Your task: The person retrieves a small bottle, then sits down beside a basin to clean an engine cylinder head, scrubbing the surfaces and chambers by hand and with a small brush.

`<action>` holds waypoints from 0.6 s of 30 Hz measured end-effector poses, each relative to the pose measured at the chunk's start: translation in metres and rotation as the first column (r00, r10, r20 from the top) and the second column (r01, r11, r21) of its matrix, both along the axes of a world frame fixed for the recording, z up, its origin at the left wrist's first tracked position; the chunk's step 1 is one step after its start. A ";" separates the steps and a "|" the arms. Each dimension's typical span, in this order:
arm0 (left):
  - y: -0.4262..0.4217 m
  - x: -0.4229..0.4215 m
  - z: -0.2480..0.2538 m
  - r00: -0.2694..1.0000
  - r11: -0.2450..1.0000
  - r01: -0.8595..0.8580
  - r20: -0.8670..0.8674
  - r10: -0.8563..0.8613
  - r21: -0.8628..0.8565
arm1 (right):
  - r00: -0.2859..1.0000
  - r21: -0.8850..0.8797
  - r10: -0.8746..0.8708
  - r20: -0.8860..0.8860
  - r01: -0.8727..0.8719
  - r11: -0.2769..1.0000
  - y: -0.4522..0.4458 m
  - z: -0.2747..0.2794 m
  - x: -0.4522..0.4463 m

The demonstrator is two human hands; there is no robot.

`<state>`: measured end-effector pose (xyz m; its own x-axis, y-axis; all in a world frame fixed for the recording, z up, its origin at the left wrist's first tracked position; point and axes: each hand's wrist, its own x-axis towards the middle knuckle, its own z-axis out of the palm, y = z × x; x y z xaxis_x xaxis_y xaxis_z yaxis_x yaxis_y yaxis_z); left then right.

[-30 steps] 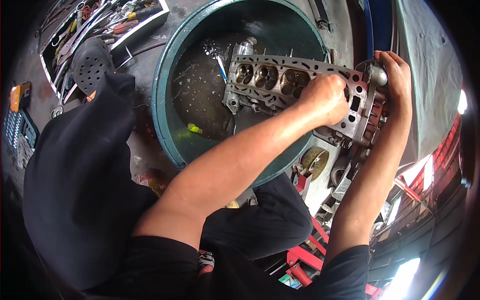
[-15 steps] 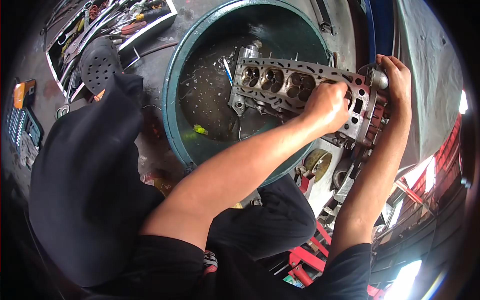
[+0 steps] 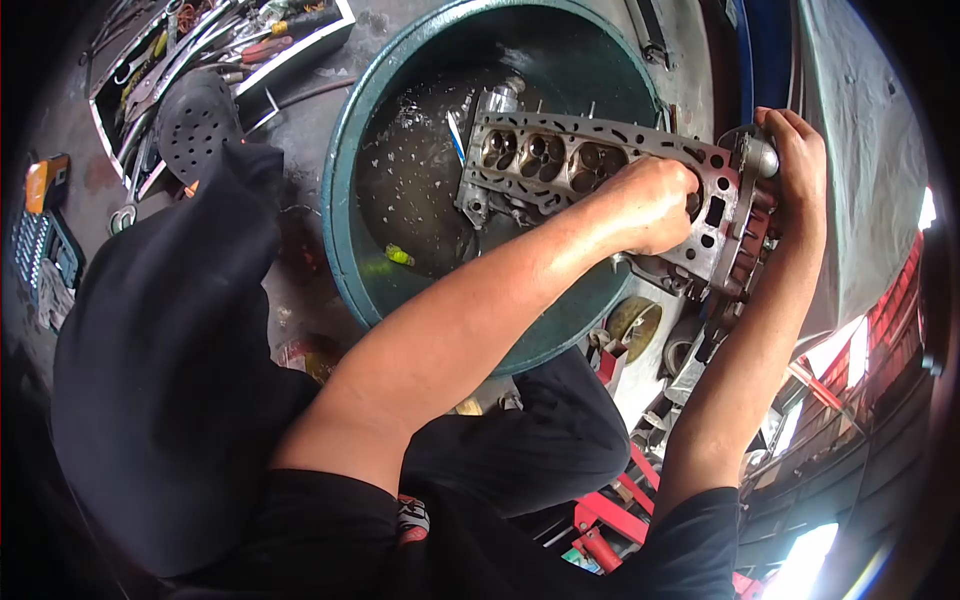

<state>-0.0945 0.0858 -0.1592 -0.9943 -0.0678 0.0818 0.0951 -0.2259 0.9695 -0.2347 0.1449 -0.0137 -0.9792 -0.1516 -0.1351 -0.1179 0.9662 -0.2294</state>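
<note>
A metal engine cylinder head (image 3: 550, 190) lies across a round green tub (image 3: 345, 200), its combustion chambers facing up. My left hand (image 3: 655, 205) is closed in a fist over the chamber nearest its right end. Anything inside that fist is hidden from me. My right hand (image 3: 797, 160) curls around the right end of the cylinder head, beside a rounded metal part (image 3: 762, 160). Dark liquid (image 3: 410, 210) with pale flecks sits in the tub. A yellow-green scrap (image 3: 399, 255) and a thin blue-and-white stick (image 3: 456, 135) are in there too.
A tool tray (image 3: 345, 20) full of wrenches and pliers lies at the upper left, near my clog (image 3: 198, 125). A socket set (image 3: 48, 245) is at far left. A grey cover (image 3: 860, 150) hangs at right. Red metal stands (image 3: 610, 515) are below.
My left hand has shifted slightly left and down on the cylinder head, its fist still closed. My right hand stays at the end of the head.
</note>
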 end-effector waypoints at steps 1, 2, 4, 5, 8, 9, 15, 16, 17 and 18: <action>-0.005 -0.002 0.003 0.998 0.998 0.063 0.010 -0.062 -0.032 | 1.000 0.009 0.011 -0.001 -0.011 1.000 0.001 0.000 -0.002; -0.008 0.000 0.004 0.992 0.991 0.124 0.028 -0.122 -0.056 | 1.000 0.021 -0.020 0.005 0.019 1.000 -0.004 0.001 0.005; 0.006 -0.003 0.002 0.995 1.000 0.010 0.104 -0.011 0.011 | 1.000 0.008 -0.005 0.012 0.005 1.000 -0.004 0.001 0.006; 0.010 -0.003 0.007 0.979 0.992 -0.100 0.185 0.085 0.074 | 1.000 -0.002 0.001 0.019 -0.001 1.000 -0.004 0.001 0.006; 0.025 0.002 0.025 0.871 0.933 -0.328 0.429 0.239 0.148 | 0.999 0.007 -0.025 0.023 0.025 1.000 -0.004 0.002 0.009; 0.023 0.002 0.029 0.833 0.915 -0.368 0.495 0.247 0.163 | 0.999 -0.002 -0.037 0.025 0.038 0.999 -0.004 0.004 0.011; 0.010 0.003 -0.002 0.994 0.996 -0.011 0.113 0.001 0.092 | 0.999 0.079 0.028 -0.031 -0.026 0.997 0.002 0.001 0.001; 0.013 -0.001 -0.001 0.994 0.996 -0.056 0.102 0.049 0.065 | 0.996 0.076 0.071 -0.058 -0.067 0.995 0.006 0.000 -0.003; 0.010 -0.001 0.010 0.969 0.990 -0.097 0.237 0.070 0.104 | 0.996 0.072 0.073 -0.059 -0.069 0.995 0.004 -0.001 -0.005; 0.020 -0.003 0.010 0.942 0.958 -0.225 0.292 0.167 0.179 | 0.997 0.061 0.063 -0.049 -0.060 0.996 0.006 -0.001 -0.004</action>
<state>-0.0974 0.1061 -0.1494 -0.9417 -0.2497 -0.2254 -0.1015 -0.4278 0.8982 -0.2389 0.1507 -0.0146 -0.9742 -0.2046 -0.0956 -0.1873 0.9685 -0.1640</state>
